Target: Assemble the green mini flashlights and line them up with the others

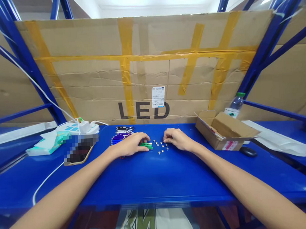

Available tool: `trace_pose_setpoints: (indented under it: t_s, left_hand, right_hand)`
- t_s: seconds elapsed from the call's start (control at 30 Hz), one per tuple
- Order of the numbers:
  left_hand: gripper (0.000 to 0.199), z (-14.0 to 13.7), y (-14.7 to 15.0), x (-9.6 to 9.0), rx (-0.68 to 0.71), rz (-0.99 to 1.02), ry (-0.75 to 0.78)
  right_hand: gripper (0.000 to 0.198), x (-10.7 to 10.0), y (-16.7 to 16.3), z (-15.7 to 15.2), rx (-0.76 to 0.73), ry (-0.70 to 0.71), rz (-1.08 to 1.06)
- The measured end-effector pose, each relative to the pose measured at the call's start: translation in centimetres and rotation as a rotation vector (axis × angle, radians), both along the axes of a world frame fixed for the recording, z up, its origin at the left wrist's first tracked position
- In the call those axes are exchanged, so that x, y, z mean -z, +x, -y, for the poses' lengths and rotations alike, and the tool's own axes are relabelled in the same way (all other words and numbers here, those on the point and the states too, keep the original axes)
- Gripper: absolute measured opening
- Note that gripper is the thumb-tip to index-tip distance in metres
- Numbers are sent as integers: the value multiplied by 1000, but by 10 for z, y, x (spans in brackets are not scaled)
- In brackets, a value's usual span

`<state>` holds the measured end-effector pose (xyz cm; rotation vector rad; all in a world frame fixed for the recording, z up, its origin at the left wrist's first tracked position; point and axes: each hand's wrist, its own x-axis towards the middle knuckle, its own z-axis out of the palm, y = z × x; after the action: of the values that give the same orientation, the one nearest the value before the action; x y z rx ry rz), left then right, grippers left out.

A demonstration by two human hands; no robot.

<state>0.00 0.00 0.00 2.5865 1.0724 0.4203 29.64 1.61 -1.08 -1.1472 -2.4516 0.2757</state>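
My left hand (134,144) rests on the blue table, its fingers closed round slim green metal tubes (146,146) that look like small keychain flashlights. Behind and beside that hand lies a row of similar tubes (120,136) in blue, purple, white and black, partly covered by the hand. Several small round silver discs (163,146), like button cells, are scattered between my two hands. At their right edge my right hand (177,139) is closed in a pinch, fingertips down near the tabletop. Whatever those fingertips hold is hidden.
On the left are a phone (80,152), a tissue pack (49,144) and a white power strip (84,127) with cables. An open cardboard box (227,129), a black computer mouse (248,152) and a green-capped bottle (236,105) stand right. A cardboard sheet (97,76) backs the blue table (156,182).
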Motion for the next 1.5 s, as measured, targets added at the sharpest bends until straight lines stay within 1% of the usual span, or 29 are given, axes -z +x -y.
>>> trace_pose_setpoints:
  t_s: [0.13, 0.23, 0.4, 0.47, 0.5, 0.57, 0.63, 0.7, 0.77, 0.87, 1.0, 1.07, 1.13, 1.2, 1.27, 1.33, 1.4, 1.5]
  left_hand:
    - [45, 2, 1, -3, -4, -17, 14]
    - [41, 5, 1, -5, 6, -24, 31]
    - [37, 5, 0, -4, 14, -32, 46]
    - [37, 5, -1, -4, 25, -26, 60]
    - [37, 6, 0, -5, 32, -21, 67]
    - [39, 8, 1, -5, 37, -2, 83]
    - [39, 11, 3, -6, 40, 15, 107]
    - [37, 14, 5, -7, 50, 13, 146]
    - [35, 16, 7, -6, 58, -3, 188]
    - [35, 17, 8, -3, 51, -25, 225]
    - [37, 15, 8, 1, 35, -45, 227]
    - [39, 14, 8, 3, 24, -44, 234]
    - [41, 14, 8, 3, 6, -41, 252]
    - [44, 14, 8, 3, -15, -46, 262]
    - [49, 14, 9, 3, -32, -66, 244]
    - [54, 15, 9, 3, -39, -90, 212]
    - [57, 15, 8, 2, -45, -102, 196]
    - [59, 14, 8, 2, -58, -99, 213]
  right_hand:
    - [14, -2, 5, -2, 76, 129, -94]
    - [16, -2, 10, -3, 165, 192, -116]
    - [18, -1, 19, -7, 332, 240, -57]
    - [16, -3, 23, -7, 385, 233, -17]
    - [15, -4, 24, -7, 389, 212, -3]
    - [11, -8, 25, -4, 311, 123, 4]
    - [10, -12, 24, 1, 143, 12, -14]
    - [13, -15, 21, 7, -28, -70, -40]
    - [17, -18, 18, 12, -143, -107, -46]
    - [16, -18, 14, 14, -217, -121, 6]
    - [14, -15, 15, 12, -203, -105, 75]
    - [15, -15, 18, 10, -179, -72, 88]
    - [16, -17, 23, 8, -115, -29, 60]
    - [15, -19, 29, 6, -10, -2, -8]
    - [14, -21, 34, 4, 87, 10, -73]
    - [13, -21, 37, 1, 133, 33, -89]
    - [15, -20, 38, 0, 122, 68, -49]
    - [20, -17, 36, -1, 46, 74, 39]
